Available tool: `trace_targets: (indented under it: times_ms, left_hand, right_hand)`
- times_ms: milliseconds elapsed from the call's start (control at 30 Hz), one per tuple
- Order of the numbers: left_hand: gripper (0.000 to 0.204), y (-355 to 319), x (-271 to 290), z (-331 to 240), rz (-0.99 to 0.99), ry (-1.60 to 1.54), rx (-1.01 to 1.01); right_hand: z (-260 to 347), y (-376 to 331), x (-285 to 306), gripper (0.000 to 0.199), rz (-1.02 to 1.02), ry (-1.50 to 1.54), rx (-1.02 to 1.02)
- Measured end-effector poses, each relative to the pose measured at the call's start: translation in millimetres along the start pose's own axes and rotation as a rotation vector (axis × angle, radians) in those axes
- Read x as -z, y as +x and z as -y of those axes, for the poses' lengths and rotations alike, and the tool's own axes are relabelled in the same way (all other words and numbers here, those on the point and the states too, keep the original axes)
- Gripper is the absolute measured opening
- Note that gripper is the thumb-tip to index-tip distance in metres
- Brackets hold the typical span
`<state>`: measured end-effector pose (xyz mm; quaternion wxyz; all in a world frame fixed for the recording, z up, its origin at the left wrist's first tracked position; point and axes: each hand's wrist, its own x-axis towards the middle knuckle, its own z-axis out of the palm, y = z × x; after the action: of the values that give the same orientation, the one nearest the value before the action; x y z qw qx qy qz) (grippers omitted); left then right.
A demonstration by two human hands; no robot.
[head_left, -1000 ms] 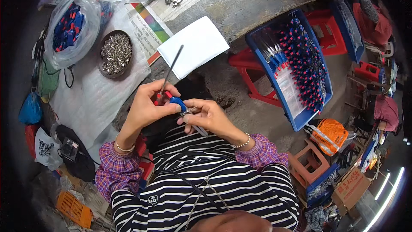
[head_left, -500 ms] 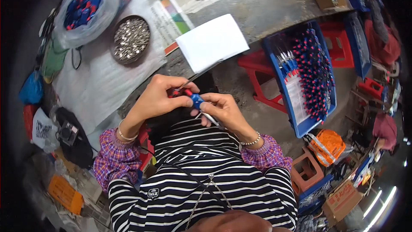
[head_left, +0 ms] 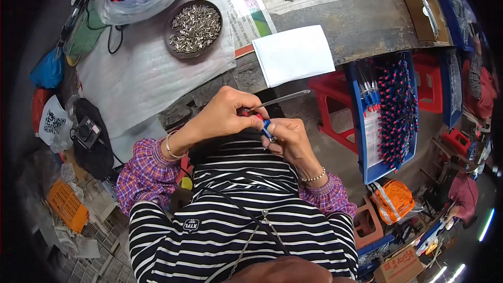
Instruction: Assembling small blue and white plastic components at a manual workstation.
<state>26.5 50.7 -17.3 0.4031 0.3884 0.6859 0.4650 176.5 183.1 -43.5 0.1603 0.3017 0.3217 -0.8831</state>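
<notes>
My left hand is closed, its fingers pinching the red end of a small blue-and-red handle piece. From the same hand a thin grey metal rod sticks out to the right, above my right hand. My right hand is closed on the blue part of the piece, and its fingers hide much of it. Both hands meet in front of my striped top, just off the table's near edge. Beyond them on the table lies a folded white sheet.
A round bowl of small metal pieces stands on the table, near a clear plastic bag of blue-and-red pieces. To the right, a blue tray of blue-and-red handled tools rests by a red stool. Other people sit farther right.
My hands have shifted slightly right in view, and the metal rod now points out to the right. The white part below my right hand no longer shows. The whole view has shifted.
</notes>
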Motion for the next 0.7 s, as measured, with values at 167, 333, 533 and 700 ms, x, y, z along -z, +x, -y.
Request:
trace_targets:
  times_ms: [167,333,533,700]
  left_hand:
    - [0.019,3,4,1,0.095,-0.035,-0.074]
    - [0.016,8,9,-4,0.098,0.012,-0.010]
    - [0.015,29,21,-35,-0.267,-0.513,-0.035]
    - [0.006,57,22,-17,-0.280,-0.439,-0.246]
  right_hand:
    - [-4,-6,0,0.024,-0.053,-0.240,0.139]
    - [0,5,3,0.021,0.016,0.021,0.054]
    - [42,9,9,0.023,-0.064,-0.087,0.237]
    - [57,23,21,0.023,-0.069,-0.189,0.275]
